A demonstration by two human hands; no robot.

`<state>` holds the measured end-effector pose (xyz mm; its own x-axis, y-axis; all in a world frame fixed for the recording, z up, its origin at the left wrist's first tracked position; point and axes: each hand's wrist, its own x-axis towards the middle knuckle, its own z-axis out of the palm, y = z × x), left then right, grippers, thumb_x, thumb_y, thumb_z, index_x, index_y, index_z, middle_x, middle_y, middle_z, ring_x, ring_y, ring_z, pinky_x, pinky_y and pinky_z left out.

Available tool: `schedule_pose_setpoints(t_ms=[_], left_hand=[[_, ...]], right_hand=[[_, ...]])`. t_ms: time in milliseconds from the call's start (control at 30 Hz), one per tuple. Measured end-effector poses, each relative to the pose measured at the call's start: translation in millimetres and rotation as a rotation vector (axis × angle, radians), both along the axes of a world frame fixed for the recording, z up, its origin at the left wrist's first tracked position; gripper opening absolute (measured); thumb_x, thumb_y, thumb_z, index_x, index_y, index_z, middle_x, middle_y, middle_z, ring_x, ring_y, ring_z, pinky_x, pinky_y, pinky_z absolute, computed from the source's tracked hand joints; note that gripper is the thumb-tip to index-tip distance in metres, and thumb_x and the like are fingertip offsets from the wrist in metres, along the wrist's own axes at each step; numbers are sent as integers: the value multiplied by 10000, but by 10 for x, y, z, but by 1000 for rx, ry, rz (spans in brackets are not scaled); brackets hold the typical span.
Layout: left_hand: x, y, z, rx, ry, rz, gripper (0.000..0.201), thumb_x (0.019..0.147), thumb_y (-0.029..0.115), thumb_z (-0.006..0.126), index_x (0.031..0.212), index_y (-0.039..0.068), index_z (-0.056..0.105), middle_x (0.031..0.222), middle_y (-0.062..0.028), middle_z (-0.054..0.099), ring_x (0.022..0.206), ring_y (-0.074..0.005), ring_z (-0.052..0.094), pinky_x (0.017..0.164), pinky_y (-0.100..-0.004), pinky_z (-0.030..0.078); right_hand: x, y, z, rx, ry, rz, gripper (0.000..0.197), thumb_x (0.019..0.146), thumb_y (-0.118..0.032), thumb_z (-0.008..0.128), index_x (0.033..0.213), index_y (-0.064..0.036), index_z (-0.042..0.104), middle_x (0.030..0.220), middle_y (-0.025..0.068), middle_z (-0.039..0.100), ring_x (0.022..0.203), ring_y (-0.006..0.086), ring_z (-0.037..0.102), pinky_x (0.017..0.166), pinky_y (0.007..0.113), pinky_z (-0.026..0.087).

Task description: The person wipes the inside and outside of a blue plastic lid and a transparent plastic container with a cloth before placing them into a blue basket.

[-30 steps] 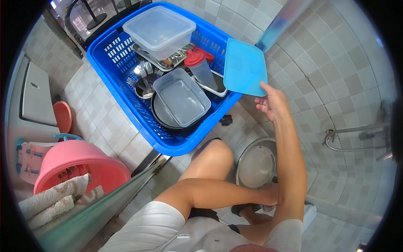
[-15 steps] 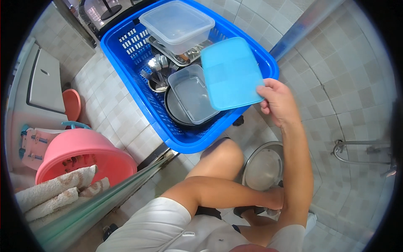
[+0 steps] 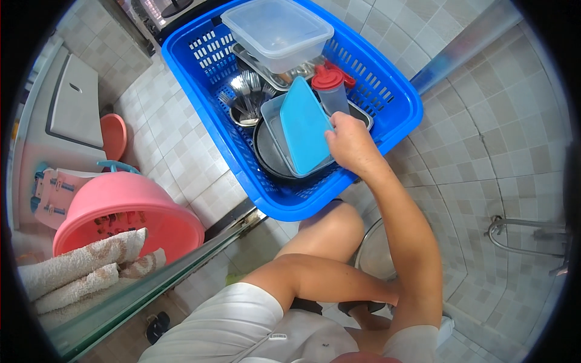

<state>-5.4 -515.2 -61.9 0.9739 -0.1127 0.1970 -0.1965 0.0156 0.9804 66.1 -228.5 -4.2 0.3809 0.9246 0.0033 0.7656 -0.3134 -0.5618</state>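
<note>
My right hand (image 3: 354, 142) pinches the edge of a light-blue plastic lid (image 3: 304, 130) and holds it tilted over the blue basket (image 3: 233, 172). Beneath the lid, a clear rectangular container (image 3: 273, 115) rests on a dark round pan (image 3: 261, 148). Just beyond that hand stands a clear jug with a red lid (image 3: 330, 88). Across my body lies my left forearm (image 3: 345, 289); its hand is hidden behind my right forearm, so its fingers do not show.
Also in the basket are a larger clear container (image 3: 278, 33), a metal tray and a cup of forks (image 3: 245, 97). A metal basin (image 3: 374, 251) sits partly behind my right arm. To the left are a pink tub (image 3: 130, 202), towels (image 3: 85, 266) and a glass panel edge (image 3: 163, 284).
My right hand has moved left and slightly down with the blue lid, turning it steeper over the clear container. The red-lidded jug has come into sight. The view has shifted slightly.
</note>
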Motion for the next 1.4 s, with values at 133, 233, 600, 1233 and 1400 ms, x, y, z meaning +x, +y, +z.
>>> schedule_pose_setpoints(t_ms=[133,233,600,1233,1400], left_hand=[[42,3,4,8,28,-30,254,829,272,681,949,48,693,989,-184,698,943,-344,658,799,-445,499],[61,-20,20,7,41,-54,256,825,270,685,953,48,693,987,-182,698,940,-343,660,798,-444,501],[22,-30,18,6,71,-100,269,810,264,702,972,50,691,979,-176,702,929,-341,665,793,-440,506],[97,-39,11,-1,162,-150,301,783,253,732,1003,52,687,966,-166,707,911,-337,675,786,-433,515],[125,39,54,7,266,-185,310,778,250,738,1010,52,687,963,-164,708,907,-336,677,785,-431,517]], right_hand=[[-55,-36,21,50,-64,66,172,871,-92,641,946,50,581,875,279,659,876,473,633,778,508,509],[-75,-47,22,131,-161,86,132,868,-65,622,924,34,555,847,270,653,839,471,636,755,521,516],[-178,-110,49,30,-408,333,99,816,-22,608,909,11,599,849,219,695,818,365,715,704,449,579],[-177,-412,365,284,-82,139,176,881,-193,651,886,-19,676,852,188,693,802,401,666,722,475,526],[160,-1152,728,436,-233,-48,115,886,-127,646,943,-30,668,883,154,692,793,354,665,717,433,518]])
